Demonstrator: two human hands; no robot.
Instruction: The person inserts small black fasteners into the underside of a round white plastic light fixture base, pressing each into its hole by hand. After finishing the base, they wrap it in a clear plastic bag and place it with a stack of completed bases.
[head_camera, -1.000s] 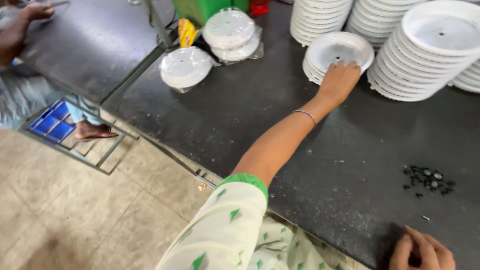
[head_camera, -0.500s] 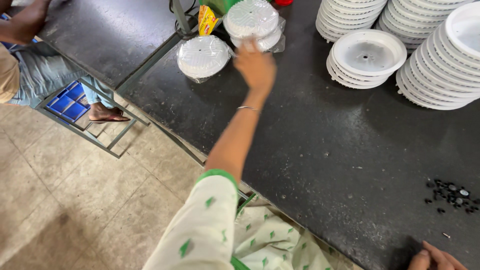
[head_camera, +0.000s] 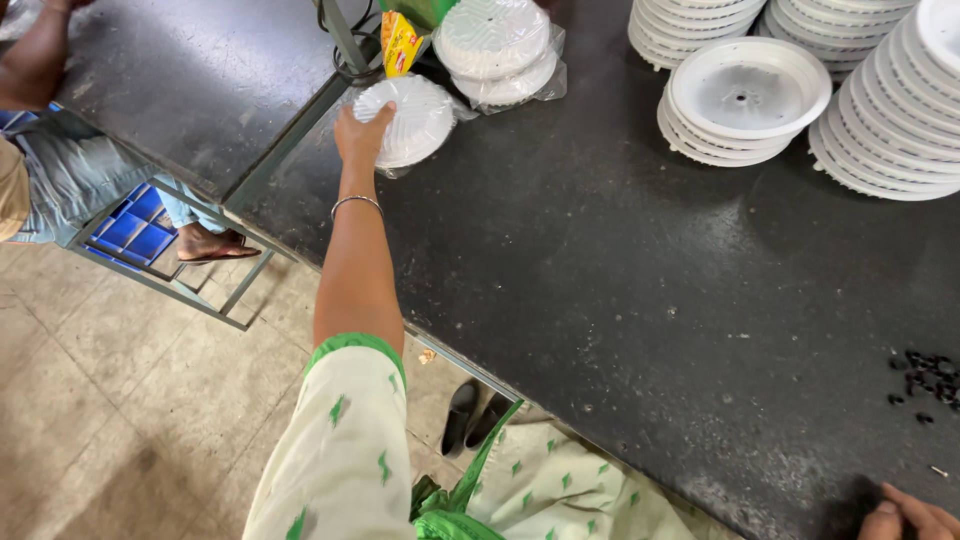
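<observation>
Resting at the near edge of the dark counter (head_camera: 640, 300), the right hand (head_camera: 905, 518) shows only its fingertips at the bottom of the frame, so how far its grip is open cannot be told; it holds nothing that can be seen. A little beyond it, a small scatter of black bits (head_camera: 925, 378) lies on the counter by the right edge. The left arm, in a pale sleeve with green leaf marks and a thin bangle (head_camera: 356, 203) at the wrist, stretches out across the counter's left side. At its end the left hand (head_camera: 362, 137) has its grip closed over the near left rim of a white ribbed disc in clear wrap (head_camera: 410, 120), thumb on top, with the disc lying flat near the counter's left edge. Just beyond that disc sits a wrapped stack of similar white discs (head_camera: 497, 45), with a yellow packet (head_camera: 401, 42) beside it. Farther right, stacks of white round plates (head_camera: 745, 95) stand on the far part of the counter. At far left, another person's arm (head_camera: 38, 55) rests on a neighbouring counter, above a blue crate (head_camera: 135, 227) on a floor rack.
</observation>
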